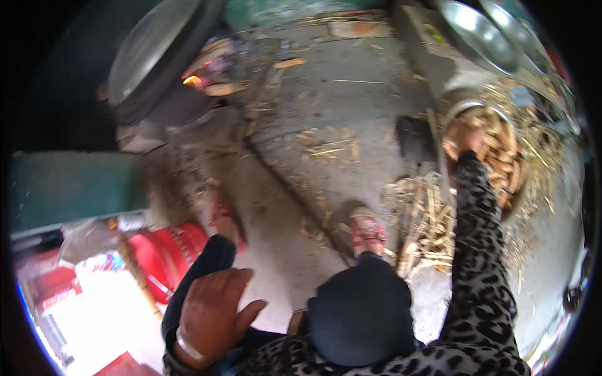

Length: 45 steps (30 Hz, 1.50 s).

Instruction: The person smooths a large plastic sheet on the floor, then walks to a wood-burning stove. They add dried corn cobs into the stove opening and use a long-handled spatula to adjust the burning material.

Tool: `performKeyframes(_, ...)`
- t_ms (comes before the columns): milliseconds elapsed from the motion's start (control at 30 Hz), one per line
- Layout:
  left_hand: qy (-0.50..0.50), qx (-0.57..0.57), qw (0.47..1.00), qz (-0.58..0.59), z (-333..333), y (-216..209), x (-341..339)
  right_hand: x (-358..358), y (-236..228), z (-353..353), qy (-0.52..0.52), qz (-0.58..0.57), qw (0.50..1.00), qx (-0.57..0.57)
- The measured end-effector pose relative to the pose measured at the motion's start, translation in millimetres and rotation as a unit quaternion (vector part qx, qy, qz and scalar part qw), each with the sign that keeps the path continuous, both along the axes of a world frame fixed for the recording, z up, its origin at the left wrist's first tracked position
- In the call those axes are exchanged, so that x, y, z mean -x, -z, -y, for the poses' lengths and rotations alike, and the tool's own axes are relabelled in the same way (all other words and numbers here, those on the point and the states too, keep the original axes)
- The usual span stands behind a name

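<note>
- Ledge (75, 188), green, toward left edge; below it, long stick (135, 269) slanting beside red rounded container (169, 257).
- Pan (150, 50), broad and metal, above dark stove (179, 103); flame (193, 80) and firewood (222, 89) at right of it.
- Left hand (216, 307), empty, above left thigh; fingers side by side, thumb spread away, bracelet (190, 346) at wrist. Well apart from brown pieces (501, 153) at far right.
- Left shoe (219, 210) and right shoe (367, 232), red and patterned, on grey floor amid straw scraps (326, 150).
- Dark flat object (416, 139), kind unclear, just left of basin (465, 105); nearer, split sticks (426, 219) between right shoe and basin.
- Right hand (470, 135), clearly the nearer one, inside far left part of basin, among brown pieces. Too blurred to tell fingers clamped on one from fingers merely resting.
- Most brown pieces rightward of fingers and closer to body; curved, elongated, long axes mixed, many slanting across basin. Left rim and spotted sleeve (480, 250) in the way on near left side, sleeve hiding part of heap.
- Metal bowls (483, 34) beyond basin; loose straw (549, 150) along right side.
</note>
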<state>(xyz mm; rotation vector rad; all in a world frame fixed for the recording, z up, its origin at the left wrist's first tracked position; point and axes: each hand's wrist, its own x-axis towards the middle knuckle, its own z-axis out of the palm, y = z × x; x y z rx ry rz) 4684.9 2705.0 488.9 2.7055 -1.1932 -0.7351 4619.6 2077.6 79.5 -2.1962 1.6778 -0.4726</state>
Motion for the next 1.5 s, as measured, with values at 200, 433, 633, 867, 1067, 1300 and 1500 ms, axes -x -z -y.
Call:
performKeyframes(200, -0.004, -0.014, 1.000, -0.014, 2.4, -0.2, -8.1, 10.1, -6.6, -15.6, 0.028, 0.154, 0.985, -0.078)
performKeyframes(433, 0.015, -0.006, 1.000, 0.023, -2.9, 2.7, 1.7, 7.1, -12.1, -14.6, -0.035, 0.201, 0.973, -0.105)
performKeyframes(633, 0.016, 0.013, 0.999, 0.035, -7.2, 1.2, -0.6, 11.1, -50.9, -54.7, 0.007, 0.184, 0.978, -0.099)
performKeyframes(867, 0.022, 0.029, 0.998, 0.047, -14.7, -2.0, 3.5, 21.7, -109.0, -81.7, 0.034, 0.451, 0.883, -0.126)
performKeyframes(1067, 0.021, 0.051, 0.997, 0.045, -21.6, -4.1, 6.2, -25.0, -126.8, -145.7, 0.004, 0.583, 0.748, -0.317)
performKeyframes(1300, 0.016, 0.062, 0.997, 0.050, -20.3, -4.3, 3.7, -268.0, -194.8, -301.4, -0.220, 0.543, 0.624, -0.517)
performKeyframes(1500, -0.009, 0.048, 0.999, 0.004, -16.3, -14.2, 2.4, -329.6, -222.5, -420.2, -0.298, 0.419, 0.749, -0.418)
